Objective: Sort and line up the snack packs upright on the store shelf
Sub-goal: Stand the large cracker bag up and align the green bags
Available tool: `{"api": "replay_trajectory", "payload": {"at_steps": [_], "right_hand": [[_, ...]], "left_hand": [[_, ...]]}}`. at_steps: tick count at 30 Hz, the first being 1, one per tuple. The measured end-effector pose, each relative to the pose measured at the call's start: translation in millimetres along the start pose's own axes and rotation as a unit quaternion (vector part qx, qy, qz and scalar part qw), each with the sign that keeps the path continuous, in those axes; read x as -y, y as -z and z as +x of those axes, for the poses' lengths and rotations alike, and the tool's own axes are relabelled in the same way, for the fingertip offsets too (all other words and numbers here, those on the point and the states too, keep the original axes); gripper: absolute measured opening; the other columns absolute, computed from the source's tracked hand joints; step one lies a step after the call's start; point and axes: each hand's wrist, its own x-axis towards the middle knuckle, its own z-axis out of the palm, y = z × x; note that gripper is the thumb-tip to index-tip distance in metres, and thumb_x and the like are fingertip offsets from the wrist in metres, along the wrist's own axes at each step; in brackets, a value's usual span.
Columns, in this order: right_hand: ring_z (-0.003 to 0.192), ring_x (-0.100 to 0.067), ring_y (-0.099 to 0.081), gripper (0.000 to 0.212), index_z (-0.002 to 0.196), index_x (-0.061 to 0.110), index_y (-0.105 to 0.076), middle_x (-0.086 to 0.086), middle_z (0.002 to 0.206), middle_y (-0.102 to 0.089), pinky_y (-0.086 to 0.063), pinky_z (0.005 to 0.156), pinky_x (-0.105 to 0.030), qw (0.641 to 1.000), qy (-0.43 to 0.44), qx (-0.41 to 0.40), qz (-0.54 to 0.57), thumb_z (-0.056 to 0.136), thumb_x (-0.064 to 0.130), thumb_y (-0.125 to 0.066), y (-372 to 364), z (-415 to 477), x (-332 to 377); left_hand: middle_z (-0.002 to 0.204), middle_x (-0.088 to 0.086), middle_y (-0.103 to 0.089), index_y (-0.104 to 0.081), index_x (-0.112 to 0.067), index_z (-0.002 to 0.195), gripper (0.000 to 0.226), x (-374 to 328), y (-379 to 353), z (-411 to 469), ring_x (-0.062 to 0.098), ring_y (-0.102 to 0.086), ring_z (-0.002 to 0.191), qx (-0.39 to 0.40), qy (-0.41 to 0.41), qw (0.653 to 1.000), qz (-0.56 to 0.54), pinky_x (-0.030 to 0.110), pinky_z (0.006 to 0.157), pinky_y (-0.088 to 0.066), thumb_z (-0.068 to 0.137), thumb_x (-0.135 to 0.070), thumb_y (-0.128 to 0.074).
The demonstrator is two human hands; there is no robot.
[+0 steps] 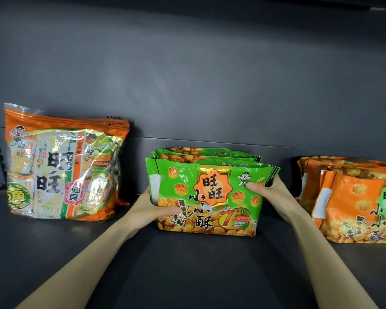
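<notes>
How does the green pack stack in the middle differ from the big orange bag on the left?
The green pack stack is held between the left hand and right hand; the big orange bag stands untouched. The stack is several low packs; the bag is one taller, partly clear bag. Both are upright on the shelf.

Dark grey shelf (187,275), matte back panel (210,74)

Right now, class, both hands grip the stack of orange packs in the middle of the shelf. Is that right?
Not quite: the head view shows the left hand and right hand gripping the green packs in the middle; the orange packs sit untouched at right.
</notes>
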Motion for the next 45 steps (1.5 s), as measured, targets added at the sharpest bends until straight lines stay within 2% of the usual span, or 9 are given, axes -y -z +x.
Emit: {"api": "replay_trajectory", "payload": {"at_steps": [4, 10, 13, 15, 19, 32, 35, 41, 45], "right_hand": [[0.09, -0.006, -0.07, 0.052, 0.107, 0.029, -0.052, 0.005, 0.104, -0.07, -0.054, 0.07, -0.018, 1.0, -0.007, -0.001, 0.007, 0.064, 0.018, -0.081, 0.5, -0.2, -1.2], [0.099, -0.014, -0.069, 0.083, 0.119, 0.022, -0.053, 0.002, 0.111, -0.071, -0.054, 0.083, -0.029, 0.999, -0.028, 0.014, 0.008, 0.048, 0.045, -0.09, 0.5, -1.4, 4.9], [0.1, -0.014, -0.068, 0.054, 0.111, 0.027, -0.057, 0.001, 0.111, -0.07, -0.054, 0.085, -0.029, 0.999, -0.029, 0.022, 0.004, 0.062, 0.031, -0.079, -0.8, -5.0, 9.8], [0.098, -0.012, -0.069, 0.048, 0.108, 0.028, -0.058, 0.002, 0.11, -0.07, -0.055, 0.083, -0.026, 0.999, -0.036, 0.017, -0.001, 0.064, 0.025, -0.076, -1.5, -6.4, 11.6], [0.1, -0.016, -0.068, 0.053, 0.111, 0.025, -0.059, 0.001, 0.11, -0.071, -0.054, 0.081, -0.026, 0.999, -0.043, 0.019, -0.006, 0.065, 0.024, -0.085, -2.8, -6.6, 11.3], [0.099, -0.012, -0.069, 0.075, 0.116, 0.025, -0.058, 0.004, 0.109, -0.072, -0.055, 0.079, -0.024, 0.999, -0.039, 0.026, -0.012, 0.049, 0.045, -0.083, -15.0, -2.4, 13.3], [0.102, -0.014, -0.068, 0.088, 0.12, 0.023, -0.057, 0.004, 0.111, -0.071, -0.053, 0.086, -0.032, 0.999, -0.033, 0.026, -0.016, 0.043, 0.053, -0.087, -19.0, 0.3, 12.1], [0.1, -0.013, -0.068, 0.059, 0.117, 0.023, -0.057, 0.002, 0.111, -0.071, -0.053, 0.087, -0.031, 0.999, -0.031, 0.026, -0.005, 0.065, 0.028, -0.084, -28.0, 2.0, 11.4], [0.099, -0.013, -0.069, 0.068, 0.117, 0.023, -0.056, 0.003, 0.109, -0.071, -0.055, 0.08, -0.026, 0.999, -0.034, 0.025, -0.008, 0.057, 0.035, -0.087, -32.6, 3.5, 11.6]], "left_hand": [[0.11, -0.008, -0.071, -0.045, -0.024, 0.131, 0.087, 0.5, -0.5, 0.4, 0.009, -0.067, 0.101, 0.002, 0.003, 1.0, 0.002, 0.03, 0.092, -0.049, 0.057, -0.022, -0.09], [0.11, -0.009, -0.071, -0.044, -0.024, 0.131, 0.079, -1.6, -1.1, -0.3, 0.006, -0.067, 0.1, 0.006, 0.005, 1.0, 0.003, 0.024, 0.088, -0.051, 0.064, -0.014, -0.084], [0.108, -0.009, -0.071, -0.045, -0.024, 0.13, 0.082, -3.5, -0.8, -1.5, 0.006, -0.067, 0.099, 0.009, 0.009, 1.0, 0.002, 0.024, 0.087, -0.051, 0.06, -0.017, -0.087], [0.109, -0.007, -0.071, -0.046, -0.023, 0.13, 0.086, -2.5, 0.7, -2.0, 0.009, -0.068, 0.1, 0.012, 0.014, 1.0, -0.002, 0.028, 0.089, -0.051, 0.056, -0.021, -0.09], [0.109, -0.006, -0.071, -0.047, -0.022, 0.13, 0.082, -2.1, 2.9, -2.2, 0.01, -0.068, 0.101, 0.012, 0.017, 1.0, -0.004, 0.03, 0.09, -0.05, 0.06, -0.019, -0.088], [0.109, -0.006, -0.071, -0.048, -0.025, 0.128, 0.083, -1.1, 17.5, -2.9, 0.009, -0.067, 0.101, 0.011, 0.02, 1.0, 0.005, 0.031, 0.094, -0.049, 0.056, -0.022, -0.091], [0.11, -0.005, -0.071, -0.048, -0.025, 0.128, 0.089, 0.6, 22.7, -2.8, 0.01, -0.067, 0.102, 0.012, 0.017, 1.0, 0.002, 0.035, 0.098, -0.048, 0.051, -0.029, -0.091], [0.11, -0.005, -0.071, -0.049, -0.025, 0.128, 0.089, 2.9, 32.8, -3.7, 0.01, -0.067, 0.102, 0.007, 0.021, 1.0, 0.003, 0.035, 0.098, -0.047, 0.05, -0.028, -0.092], [0.11, -0.006, -0.071, -0.048, -0.024, 0.128, 0.086, 3.1, 35.6, -4.9, 0.009, -0.067, 0.102, 0.006, 0.015, 1.0, -0.001, 0.03, 0.094, -0.048, 0.053, -0.023, -0.091]]}}
